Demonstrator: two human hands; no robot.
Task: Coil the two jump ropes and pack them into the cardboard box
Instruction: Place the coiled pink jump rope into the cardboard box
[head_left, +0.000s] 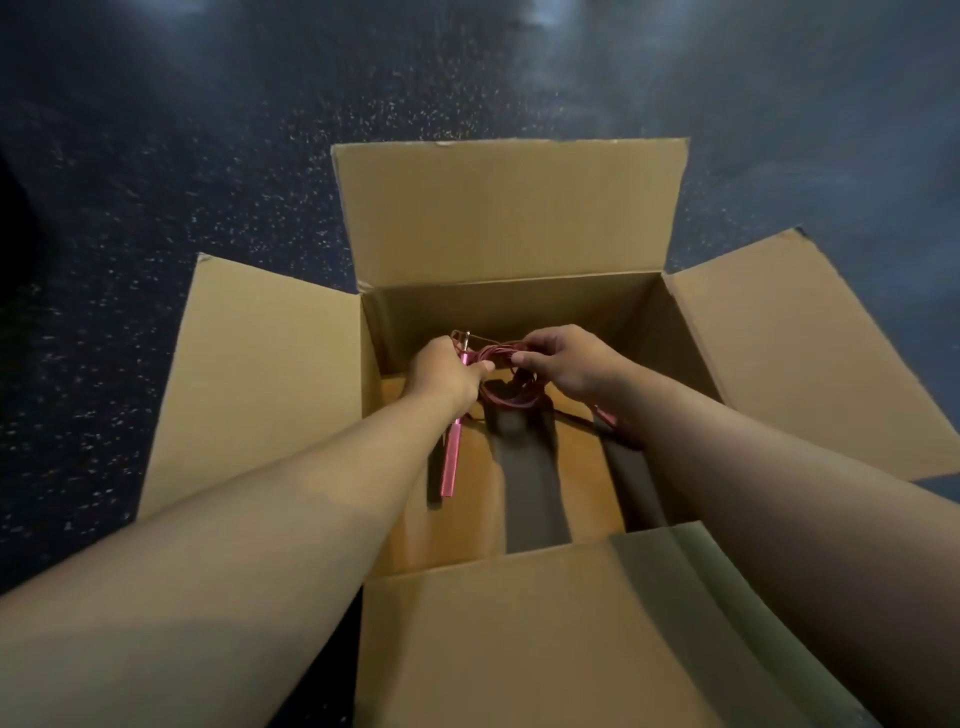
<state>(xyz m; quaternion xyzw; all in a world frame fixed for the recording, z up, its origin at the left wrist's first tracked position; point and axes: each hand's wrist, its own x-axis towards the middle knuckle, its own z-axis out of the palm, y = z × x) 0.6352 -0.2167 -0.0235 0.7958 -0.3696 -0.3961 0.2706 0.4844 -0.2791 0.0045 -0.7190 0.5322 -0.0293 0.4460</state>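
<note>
Both hands, left hand and right hand, grip one coiled pink jump rope inside the cardboard box; no second rope visible.

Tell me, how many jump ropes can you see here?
1: a pink jump rope, coiled and held by the left hand and right hand over the open cardboard box. A second may be hidden.

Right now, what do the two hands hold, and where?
Both hold the coiled pink jump rope over the open cardboard box: left hand at its pink handle, right hand on the coil.
</note>
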